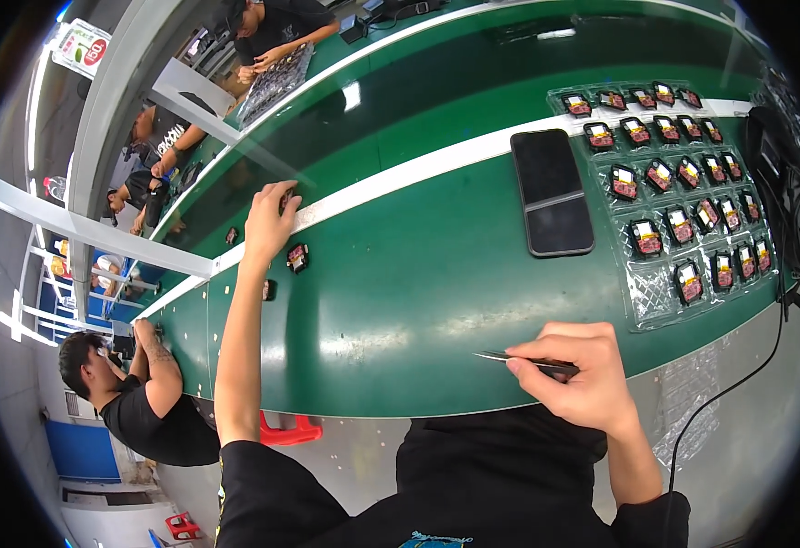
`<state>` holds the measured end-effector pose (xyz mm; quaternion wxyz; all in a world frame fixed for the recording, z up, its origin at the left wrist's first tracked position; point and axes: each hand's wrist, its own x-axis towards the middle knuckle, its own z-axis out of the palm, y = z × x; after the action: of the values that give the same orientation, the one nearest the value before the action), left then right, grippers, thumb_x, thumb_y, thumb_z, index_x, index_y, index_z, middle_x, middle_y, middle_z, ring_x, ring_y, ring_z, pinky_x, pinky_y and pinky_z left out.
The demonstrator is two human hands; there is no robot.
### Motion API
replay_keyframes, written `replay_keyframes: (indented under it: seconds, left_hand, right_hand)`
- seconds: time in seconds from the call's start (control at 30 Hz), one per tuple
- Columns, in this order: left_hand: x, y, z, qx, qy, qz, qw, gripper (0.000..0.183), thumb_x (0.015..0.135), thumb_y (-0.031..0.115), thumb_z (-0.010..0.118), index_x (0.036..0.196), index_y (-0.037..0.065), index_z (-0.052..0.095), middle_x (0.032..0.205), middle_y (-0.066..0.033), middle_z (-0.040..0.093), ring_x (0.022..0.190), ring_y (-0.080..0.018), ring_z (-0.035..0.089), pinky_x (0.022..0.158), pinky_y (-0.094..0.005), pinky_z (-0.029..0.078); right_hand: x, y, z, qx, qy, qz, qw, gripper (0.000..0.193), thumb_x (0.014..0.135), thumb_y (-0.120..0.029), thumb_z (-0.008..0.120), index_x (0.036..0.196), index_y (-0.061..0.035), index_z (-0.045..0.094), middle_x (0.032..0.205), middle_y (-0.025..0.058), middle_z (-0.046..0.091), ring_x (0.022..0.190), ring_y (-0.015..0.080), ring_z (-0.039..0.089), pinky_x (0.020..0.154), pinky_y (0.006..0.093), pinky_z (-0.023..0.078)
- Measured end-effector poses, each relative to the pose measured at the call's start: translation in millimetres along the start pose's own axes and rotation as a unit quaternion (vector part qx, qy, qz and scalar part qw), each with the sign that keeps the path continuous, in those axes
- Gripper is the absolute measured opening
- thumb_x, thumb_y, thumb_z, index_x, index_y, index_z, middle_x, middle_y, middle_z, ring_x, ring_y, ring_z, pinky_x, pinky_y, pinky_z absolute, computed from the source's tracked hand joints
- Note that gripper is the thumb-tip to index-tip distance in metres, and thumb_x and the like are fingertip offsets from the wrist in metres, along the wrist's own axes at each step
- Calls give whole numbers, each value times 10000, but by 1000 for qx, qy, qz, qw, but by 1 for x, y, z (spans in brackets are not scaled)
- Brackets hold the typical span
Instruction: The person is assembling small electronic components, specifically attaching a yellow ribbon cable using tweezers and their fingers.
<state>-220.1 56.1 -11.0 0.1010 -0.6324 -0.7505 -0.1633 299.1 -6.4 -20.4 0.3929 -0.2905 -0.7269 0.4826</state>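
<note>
My left hand [270, 224] reaches forward over the white strip at the bench's far side. Its fingers are curled around a small black-and-red device [287, 197], mostly hidden by them. Just beyond that wrist, on the green bench, lies a similar small black device with a red label [297, 258]. Another dark piece [268, 289] shows partly beside my left forearm. Low over the bench's near edge, my right hand [578, 374] pinches thin metal tweezers [491, 355], whose tips point left above the green surface.
A clear plastic tray [648, 297] at right holds several black devices with red-and-yellow labels in rows. A black phone [555, 224] lies left of it. A black cable [738, 382] hangs at right. Co-workers sit left [148, 406] and across [276, 32]. A red stool [290, 429] stands below.
</note>
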Motion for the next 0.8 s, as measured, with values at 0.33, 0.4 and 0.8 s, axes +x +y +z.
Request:
replay_keyframes:
  seconds: [0.33, 0.4, 0.8]
  left_hand:
    - [5, 0, 2, -179, -6, -41, 983, 428, 970, 110, 780, 1382, 29, 697, 1262, -186, 753, 1137, -307, 749, 1028, -423, 576]
    - [-6, 40, -5, -224, -27, 39, 974, 470, 952, 95, 797, 1402, 16, 687, 1272, -170, 756, 1142, -283, 743, 1056, -420, 566]
    - [-89, 195, -29, -399, -204, 260, 855, 768, 780, 75, 898, 1502, 30, 640, 1559, -174, 617, 1413, -383, 601, 1174, -456, 487]
  right_hand:
    - [3, -3, 7, -7, 15, 23, 1000, 94, 881, 7, 840, 975, 3, 843, 697, 40, 695, 533, 84, 579, 473, 271, 370]
    - [3, -2, 6, -23, 14, 23, 999, 96, 876, 3, 848, 973, 5, 845, 693, 34, 692, 524, 79, 563, 474, 266, 362]
    - [7, -6, 3, -36, 7, 58, 998, 117, 862, 18, 856, 978, 11, 853, 693, 41, 696, 528, 62, 567, 483, 250, 361]
